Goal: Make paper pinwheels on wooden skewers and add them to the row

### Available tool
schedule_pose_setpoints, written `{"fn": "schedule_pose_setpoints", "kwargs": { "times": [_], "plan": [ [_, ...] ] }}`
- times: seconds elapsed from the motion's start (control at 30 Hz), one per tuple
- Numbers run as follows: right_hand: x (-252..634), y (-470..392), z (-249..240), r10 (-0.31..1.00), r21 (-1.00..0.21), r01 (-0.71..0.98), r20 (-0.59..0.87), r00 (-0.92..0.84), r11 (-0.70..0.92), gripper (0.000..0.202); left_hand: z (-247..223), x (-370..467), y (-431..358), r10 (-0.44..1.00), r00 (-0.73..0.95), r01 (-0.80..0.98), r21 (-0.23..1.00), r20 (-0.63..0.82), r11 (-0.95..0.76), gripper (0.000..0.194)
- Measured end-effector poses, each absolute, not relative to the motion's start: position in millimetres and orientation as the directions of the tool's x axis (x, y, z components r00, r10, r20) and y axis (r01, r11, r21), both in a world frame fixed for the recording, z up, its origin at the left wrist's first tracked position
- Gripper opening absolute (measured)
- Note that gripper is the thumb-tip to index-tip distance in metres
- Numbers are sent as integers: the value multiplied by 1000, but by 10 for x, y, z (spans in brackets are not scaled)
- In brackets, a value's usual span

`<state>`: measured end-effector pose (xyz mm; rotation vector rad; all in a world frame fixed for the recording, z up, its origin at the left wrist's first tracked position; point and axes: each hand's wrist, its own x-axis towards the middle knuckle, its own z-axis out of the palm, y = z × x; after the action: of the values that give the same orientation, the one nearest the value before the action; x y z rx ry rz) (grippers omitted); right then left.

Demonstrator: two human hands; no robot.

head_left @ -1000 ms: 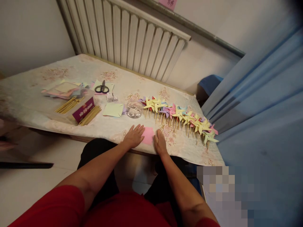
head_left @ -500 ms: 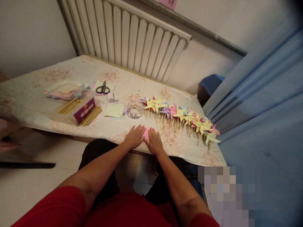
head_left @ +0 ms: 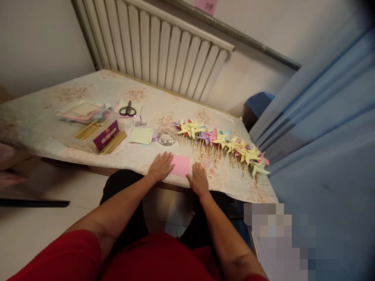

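Observation:
A pink square of paper [head_left: 181, 165] lies flat near the front edge of the table, between my two hands. My left hand [head_left: 161, 166] rests palm down with fingers stretched out, its thumb side at the paper's left edge. On the other side, my right hand [head_left: 199, 178] lies flat, its thumb by the paper's lower right corner. Just beyond the paper stands a round clear dish [head_left: 166, 136] of small shiny pieces. A pale green paper stack [head_left: 141, 136] with cuts at its corners sits left of the dish.
Paper pinwheels on sticks [head_left: 224, 140] run in a row along the right. Leftward are wooden sticks [head_left: 113, 143], a clear box with a purple label [head_left: 106, 135], black scissors [head_left: 127, 109], small white boxes [head_left: 139, 120] and coloured papers [head_left: 80, 113]. A radiator [head_left: 164, 50] stands behind the table.
My hands have moved apart, left hand leftward and right hand rightward. The pink paper, mostly covered by them before, now shows as a wider sheet.

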<state>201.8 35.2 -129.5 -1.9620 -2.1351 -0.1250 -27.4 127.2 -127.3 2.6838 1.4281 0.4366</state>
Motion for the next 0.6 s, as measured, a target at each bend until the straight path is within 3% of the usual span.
{"fn": "schedule_pose_setpoints", "kwargs": {
  "times": [0.27,0.6],
  "plan": [
    [2028,328,-1335,961,-124,988,272,-57,94,58,-1303,-661,1211,864,359,884,170,353,-436,47],
    [2027,340,-1399,955,-116,989,293,-52,90,58,-1245,-610,1165,870,332,898,161,363,-410,44]
  ]
}}
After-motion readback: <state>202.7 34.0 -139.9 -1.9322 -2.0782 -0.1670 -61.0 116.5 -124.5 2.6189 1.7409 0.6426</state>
